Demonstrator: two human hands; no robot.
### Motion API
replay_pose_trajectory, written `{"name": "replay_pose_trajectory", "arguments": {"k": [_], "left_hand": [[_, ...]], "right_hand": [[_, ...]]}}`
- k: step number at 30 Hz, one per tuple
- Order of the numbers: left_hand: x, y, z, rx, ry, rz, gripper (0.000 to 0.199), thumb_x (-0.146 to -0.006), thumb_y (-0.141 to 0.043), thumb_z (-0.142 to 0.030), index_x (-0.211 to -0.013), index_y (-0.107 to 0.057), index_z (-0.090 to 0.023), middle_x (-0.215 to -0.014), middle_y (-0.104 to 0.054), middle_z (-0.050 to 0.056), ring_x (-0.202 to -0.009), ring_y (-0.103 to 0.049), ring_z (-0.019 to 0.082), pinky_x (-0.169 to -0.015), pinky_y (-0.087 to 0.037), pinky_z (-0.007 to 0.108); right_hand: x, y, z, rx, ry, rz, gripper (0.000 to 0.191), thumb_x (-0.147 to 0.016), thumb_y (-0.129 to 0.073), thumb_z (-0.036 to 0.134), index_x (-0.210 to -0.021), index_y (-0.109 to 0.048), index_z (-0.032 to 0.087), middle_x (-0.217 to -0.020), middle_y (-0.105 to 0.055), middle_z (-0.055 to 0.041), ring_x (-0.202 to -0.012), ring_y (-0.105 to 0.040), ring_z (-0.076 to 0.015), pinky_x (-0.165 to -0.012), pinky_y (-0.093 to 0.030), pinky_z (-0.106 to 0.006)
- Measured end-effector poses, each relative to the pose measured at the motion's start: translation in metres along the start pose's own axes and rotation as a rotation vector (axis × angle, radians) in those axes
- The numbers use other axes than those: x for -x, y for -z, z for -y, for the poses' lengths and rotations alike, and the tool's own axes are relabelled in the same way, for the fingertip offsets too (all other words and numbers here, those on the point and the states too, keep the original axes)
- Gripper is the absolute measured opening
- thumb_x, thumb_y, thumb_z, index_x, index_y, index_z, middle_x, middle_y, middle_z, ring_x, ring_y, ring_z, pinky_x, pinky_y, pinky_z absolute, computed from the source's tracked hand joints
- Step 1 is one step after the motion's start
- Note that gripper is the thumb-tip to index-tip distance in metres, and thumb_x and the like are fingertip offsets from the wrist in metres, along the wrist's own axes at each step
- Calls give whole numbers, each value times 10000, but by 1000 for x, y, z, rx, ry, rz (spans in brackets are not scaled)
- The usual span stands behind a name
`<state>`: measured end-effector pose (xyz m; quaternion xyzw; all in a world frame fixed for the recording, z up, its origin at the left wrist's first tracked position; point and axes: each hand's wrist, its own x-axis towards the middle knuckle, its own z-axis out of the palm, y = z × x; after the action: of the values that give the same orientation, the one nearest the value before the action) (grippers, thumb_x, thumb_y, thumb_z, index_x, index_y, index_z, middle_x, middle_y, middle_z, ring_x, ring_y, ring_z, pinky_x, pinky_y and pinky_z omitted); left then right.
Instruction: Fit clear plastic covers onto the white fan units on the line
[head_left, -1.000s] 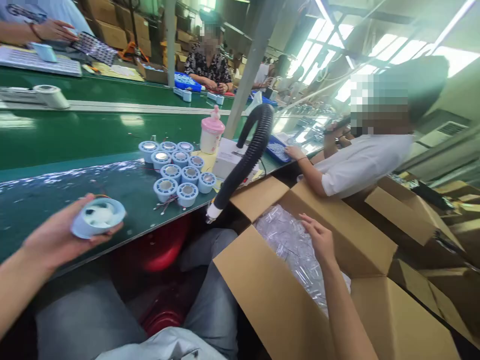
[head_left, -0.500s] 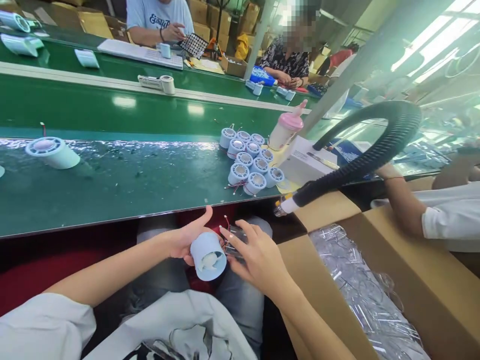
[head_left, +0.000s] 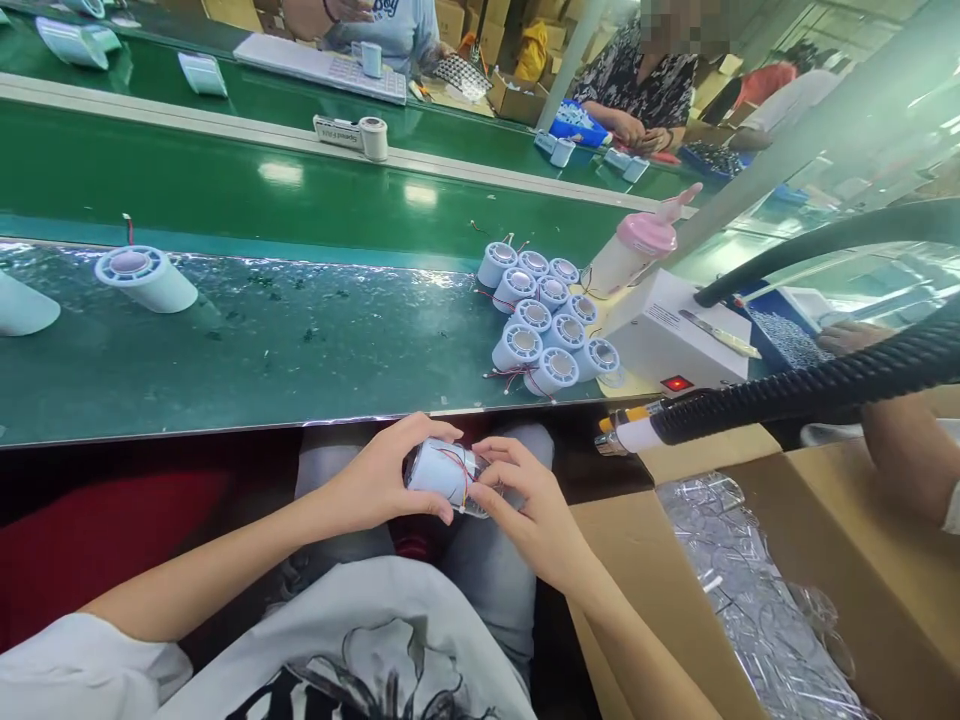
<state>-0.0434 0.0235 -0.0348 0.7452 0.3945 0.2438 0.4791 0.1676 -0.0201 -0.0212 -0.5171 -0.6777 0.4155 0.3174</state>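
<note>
At lower centre, a pale-blue cylindrical fan housing (head_left: 436, 473) lies clasped in the left hand's (head_left: 375, 478) curled fingers; the right hand (head_left: 529, 500) pinches a clear plastic piece (head_left: 475, 497) against it. The loose red wires (head_left: 459, 462) could get trapped between them.

Pink-lidded bottle (head_left: 636, 246) beside white box (head_left: 681, 325).

Both forearms converge over the lap, each hand (head_left: 405, 470) (head_left: 517, 495) curled

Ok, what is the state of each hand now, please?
Left hand: closed around the light-blue cylinder.
Right hand: fingers closed on the clear plastic piece.
</note>
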Motion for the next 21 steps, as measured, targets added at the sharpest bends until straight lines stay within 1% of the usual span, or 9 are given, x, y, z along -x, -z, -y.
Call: {"name": "replay_pose_trajectory", "arguments": {"k": [3,7,9,11,14,16,18,20,21], "left_hand": [[-1,-8,8,-30,-57,5,687,-570,-845,-474,-1181,-624,-250,-1112,-558,72,-1029,-568,248,-941,-456,395],[-6,-14,8,33,-90,91,684,-610,-843,-389,-1236,-599,-263,-1293,-528,99,-1205,-518,282,-1046,-414,429],[-9,-17,3,140,-62,158,685,-667,-811,-339,-1296,-546,-276,-1311,-551,91,-1204,-539,266,-1013,-461,403],[-11,-20,-3,245,-7,197,662,-712,-775,-296,-1321,-515,-271,-1299,-568,87,-1169,-574,249,-950,-515,367],[-13,-25,-10,375,108,198,648,-715,-771,-293,-1304,-508,-229,-1299,-566,103,-1111,-612,244,-916,-539,358],[-13,-28,-13,445,177,198,643,-720,-768,-320,-1295,-500,-207,-1271,-582,114,-1054,-636,240,-889,-550,363],[-12,-32,-15,450,200,202,641,-723,-765,-340,-1293,-503,-206,-1260,-589,118,-1024,-642,241,-858,-560,360],[-11,-35,-16,408,187,204,655,-714,-773,-344,-1300,-510,-216,-1291,-574,120,-1042,-632,249,-846,-565,356],[-10,-36,-16,387,176,202,661,-707,-778,-341,-1302,-515,-222,-1313,-561,120,-1059,-626,252,-849,-566,355]], "right_hand": [[-1,5,-3,-123,-68,-79,280,-842,-627,361,-610,-628,204,-1021,-610,-77,-983,-627,-223,-771,-524,-321],[2,18,-12,-408,-212,-116,327,-770,-703,440,-563,-644,194,-978,-645,-72,-975,-648,-238,-795,-544,-352],[5,24,-18,-564,-292,-128,329,-750,-718,479,-595,-672,192,-995,-660,-77,-979,-654,-250,-736,-575,-360],[9,28,-21,-644,-283,-133,329,-737,-731,493,-610,-679,194,-1016,-677,-83,-996,-657,-258,-712,-594,-368],[17,28,-20,-496,-93,-106,277,-647,-820,452,-752,-712,220,-1146,-662,-100,-1096,-627,-285,-785,-597,-400],[23,25,-16,-286,0,-121,404,-587,-868,395,-919,-696,242,-1210,-632,-110,-1118,-612,-288,-788,-599,-395],[27,19,-11,-122,17,-189,332,-681,-809,354,-951,-652,243,-1164,-642,-109,-1082,-621,-262,-722,-601,-338],[28,14,-8,-51,16,-256,91,-838,-648,317,-868,-628,233,-1066,-663,-97,-1023,-634,-230,-677,-579,-288],[27,13,-7,-40,11,-274,106,-888,-570,298,-832,-627,228,-1029,-670,-92,-993,-640,-216,-677,-567,-278]]}}
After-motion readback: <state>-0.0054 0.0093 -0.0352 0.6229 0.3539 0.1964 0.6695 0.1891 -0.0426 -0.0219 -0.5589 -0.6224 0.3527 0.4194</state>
